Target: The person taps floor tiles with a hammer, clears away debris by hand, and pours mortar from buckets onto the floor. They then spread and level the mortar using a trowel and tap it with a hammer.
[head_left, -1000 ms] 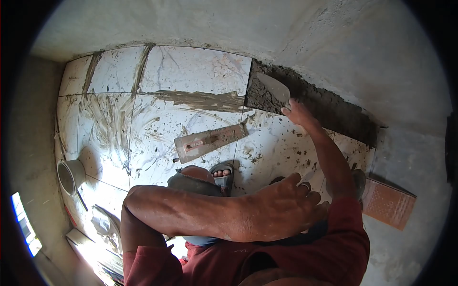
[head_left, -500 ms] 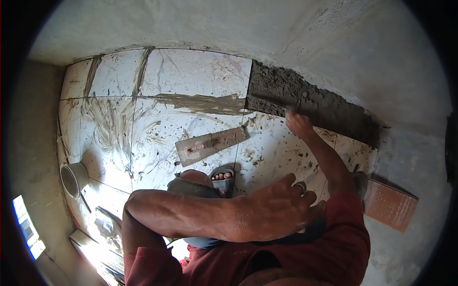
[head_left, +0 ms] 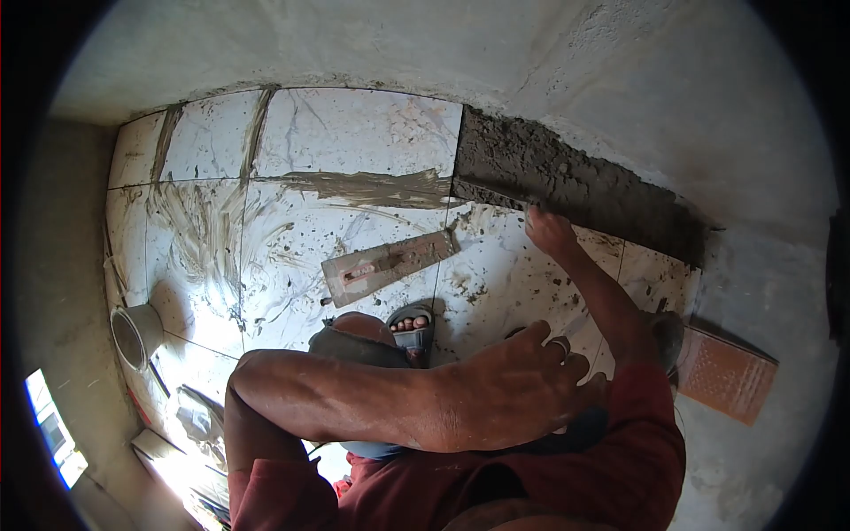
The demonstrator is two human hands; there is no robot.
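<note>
My right hand (head_left: 551, 234) is closed round the handle of a trowel (head_left: 490, 192), whose thin blade, partly hard to make out, lies along the near edge of the wet grey mortar (head_left: 575, 173). The mortar fills a strip between the wall and the white marbled floor tiles (head_left: 354, 133). Across my body, my left hand (head_left: 522, 385) hangs over my knee with a ring on one finger. Its fingers curl downward, and their tips and anything inside them are hidden. In front of my sandalled foot, a flat rectangular float (head_left: 390, 265) lies on the tiles, smeared with mortar.
An orange-brown tile (head_left: 728, 376) lies at the right by the wall. A bucket (head_left: 136, 336) stands at the left wall. Mortar crumbs and smears (head_left: 208, 226) dirty the tiled floor. The plastered wall (head_left: 398, 44) bounds the far side.
The trowel blade has come down from above the mortar to its near edge, and my right hand has shifted slightly left. My left hand keeps its place.
</note>
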